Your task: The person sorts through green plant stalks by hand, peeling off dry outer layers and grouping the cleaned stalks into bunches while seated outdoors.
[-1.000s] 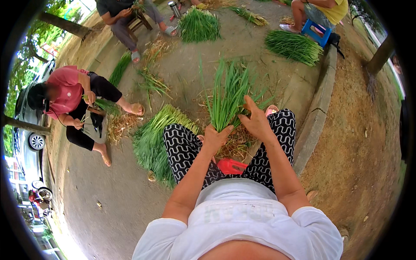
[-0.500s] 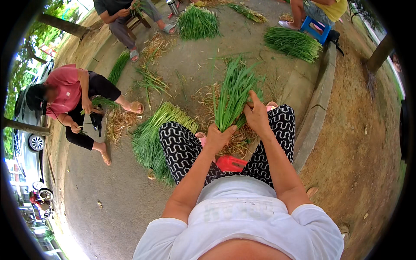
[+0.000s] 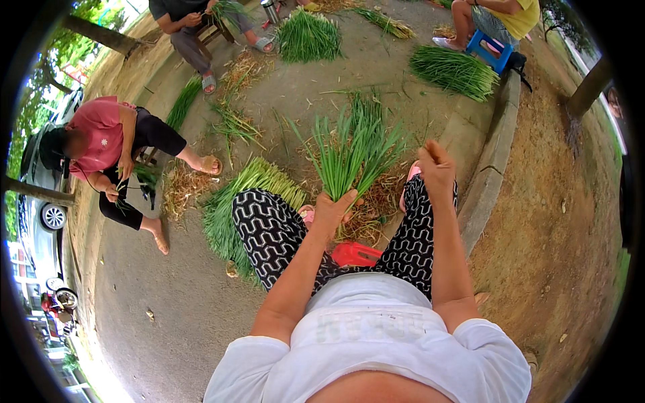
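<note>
While left hand grips one chive bunch, right hand free, three coworkers

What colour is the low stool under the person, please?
Red; the stool shows best in the head view.

At frame centre a bunch of stalks rises from the left hand; the right hand sits just right of it. A stalk pile lies lower left, a curb at right.

Bare concrete ahead (open), straw litter between knees, curb right
</note>
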